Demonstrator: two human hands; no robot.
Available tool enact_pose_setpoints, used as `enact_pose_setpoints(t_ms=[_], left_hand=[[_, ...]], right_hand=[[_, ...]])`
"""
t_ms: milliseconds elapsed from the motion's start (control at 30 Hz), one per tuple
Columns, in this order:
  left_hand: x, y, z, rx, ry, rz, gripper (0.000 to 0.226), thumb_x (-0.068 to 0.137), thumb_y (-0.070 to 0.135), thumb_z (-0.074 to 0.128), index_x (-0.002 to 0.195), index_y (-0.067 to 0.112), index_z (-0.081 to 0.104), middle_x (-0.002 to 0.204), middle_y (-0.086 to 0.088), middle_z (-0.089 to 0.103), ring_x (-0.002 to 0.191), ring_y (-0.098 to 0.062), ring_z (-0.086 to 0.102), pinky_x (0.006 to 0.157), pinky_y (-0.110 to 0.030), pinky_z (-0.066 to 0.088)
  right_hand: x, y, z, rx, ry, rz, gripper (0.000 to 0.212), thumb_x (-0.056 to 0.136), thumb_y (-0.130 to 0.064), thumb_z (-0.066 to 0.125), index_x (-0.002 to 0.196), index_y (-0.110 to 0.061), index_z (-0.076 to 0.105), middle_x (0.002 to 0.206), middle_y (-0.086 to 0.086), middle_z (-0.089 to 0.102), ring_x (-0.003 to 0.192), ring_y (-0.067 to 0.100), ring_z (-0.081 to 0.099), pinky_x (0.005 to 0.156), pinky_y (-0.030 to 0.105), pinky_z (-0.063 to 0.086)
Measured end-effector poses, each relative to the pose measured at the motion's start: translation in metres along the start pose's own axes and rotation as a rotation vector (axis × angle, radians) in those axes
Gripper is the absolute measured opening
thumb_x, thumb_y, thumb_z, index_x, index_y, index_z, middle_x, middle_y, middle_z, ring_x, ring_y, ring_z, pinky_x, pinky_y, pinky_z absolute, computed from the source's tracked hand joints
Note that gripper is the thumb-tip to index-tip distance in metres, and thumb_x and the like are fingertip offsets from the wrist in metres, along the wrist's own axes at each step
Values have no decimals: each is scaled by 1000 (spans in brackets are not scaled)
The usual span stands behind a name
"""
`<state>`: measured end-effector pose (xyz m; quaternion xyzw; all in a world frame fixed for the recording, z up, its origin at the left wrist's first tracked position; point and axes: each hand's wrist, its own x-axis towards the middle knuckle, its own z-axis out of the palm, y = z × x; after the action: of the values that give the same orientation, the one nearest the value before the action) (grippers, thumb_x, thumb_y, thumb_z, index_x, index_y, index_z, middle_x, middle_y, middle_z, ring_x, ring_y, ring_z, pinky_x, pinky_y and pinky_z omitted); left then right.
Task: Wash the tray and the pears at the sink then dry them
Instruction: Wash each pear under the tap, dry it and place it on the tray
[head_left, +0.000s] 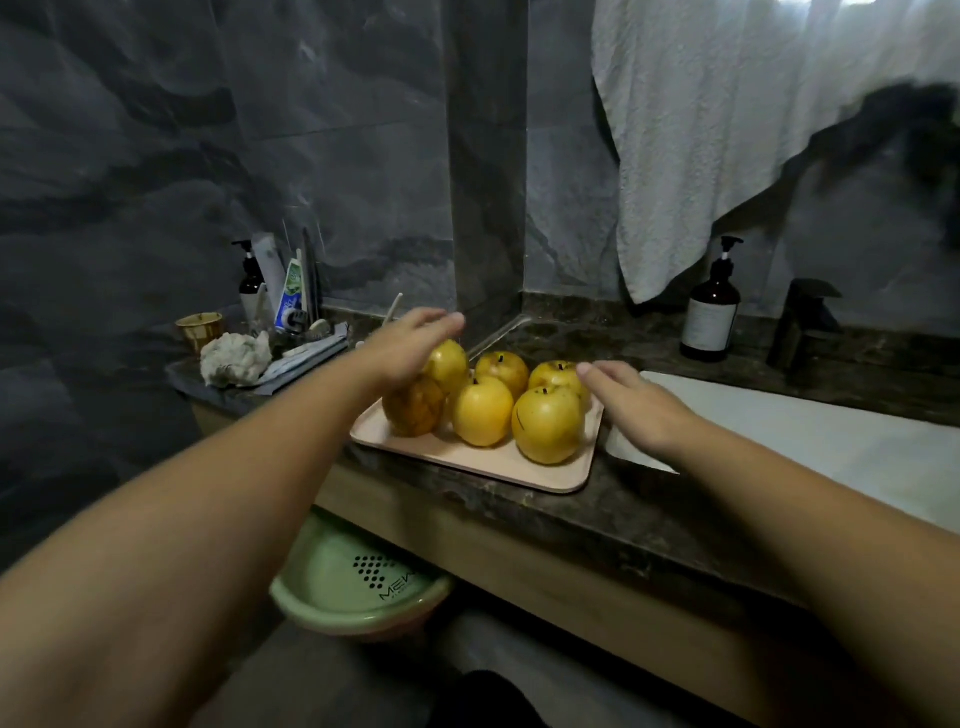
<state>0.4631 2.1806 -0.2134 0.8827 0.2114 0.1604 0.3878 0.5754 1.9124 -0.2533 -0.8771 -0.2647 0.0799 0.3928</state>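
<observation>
A pale pink tray (470, 460) lies on the dark stone counter and carries several yellow pears (546, 423); the leftmost pear (414, 406) is darker and mottled. My left hand (410, 343) reaches over the back-left pears with its fingers straight, holding nothing. My right hand (631, 402) hovers at the tray's right edge beside the front-right pear, fingers straight and empty. The white sink basin (810, 436) lies right of the tray, with a black faucet (802, 325) behind it.
A white towel (727, 145) hangs on the wall above the sink. An amber pump bottle (710, 312) stands at the back. Toiletries, a small cup (200, 327) and a crumpled cloth (236, 358) crowd the left corner. A green plastic basin (358, 577) sits below the counter.
</observation>
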Motion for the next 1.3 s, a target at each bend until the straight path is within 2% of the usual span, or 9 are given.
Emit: enact_pose_setpoints(t_ms=[67,200,400,467,600,733,900,1133,1300], left_hand=[[10,-2,-8,16,-48,-119,80,94,80,38,156,30,43,159,-7,46,142,-31,46,105,-40,38],[26,-19,-11,-44,-163,-299,85,95,81,31,160,27,35,166,-6,34,152,-31,32,112,-42,28],[52,-44,-20,-109,-201,-506,145,44,103,45,160,17,36,163,-10,39,148,-34,38,119,-51,31],[58,-46,-23,-136,-237,-532,154,31,108,50,156,19,41,159,-9,44,145,-31,42,114,-45,32],[62,-49,-25,-196,-255,-555,129,46,107,49,146,25,56,151,-8,55,127,-25,55,112,-43,38],[70,-46,-30,-251,-300,-625,145,26,111,53,141,23,64,144,-8,62,129,-30,60,116,-51,41],[79,-44,-34,-312,-362,-686,126,43,105,56,137,23,67,139,-11,65,126,-31,62,115,-52,42],[89,-36,-25,-450,-429,-750,99,68,90,58,130,15,71,128,-15,72,118,-35,69,113,-51,46],[93,-33,-18,-527,-495,-800,88,81,85,55,131,14,70,124,-19,73,115,-39,70,108,-54,49]], right_hand=[[8,0,-2,72,-42,54,72,94,-78,32,150,-32,42,152,3,48,132,28,50,103,49,46],[32,8,5,118,-132,157,76,91,-83,27,147,-32,40,139,6,54,116,31,59,81,46,53],[68,19,-1,264,-260,359,55,98,-70,39,104,-19,59,92,10,62,77,24,63,57,36,58],[74,17,-9,276,-308,445,45,100,-63,44,103,-21,59,100,11,62,84,28,66,57,38,60],[75,9,-20,322,-390,615,44,99,-63,48,106,-21,59,108,16,64,91,32,70,60,38,60],[76,-10,-26,358,-445,749,42,95,-57,59,108,-17,65,105,16,70,95,33,69,68,38,57],[76,-36,-25,338,-436,881,41,97,-34,67,125,-5,61,117,22,65,105,38,64,73,42,56],[82,-55,-9,324,-380,975,42,100,-19,63,134,4,54,133,31,56,122,47,56,105,57,47],[84,-43,-4,279,-388,935,32,98,-12,64,124,6,59,121,26,62,109,40,62,94,48,55]])
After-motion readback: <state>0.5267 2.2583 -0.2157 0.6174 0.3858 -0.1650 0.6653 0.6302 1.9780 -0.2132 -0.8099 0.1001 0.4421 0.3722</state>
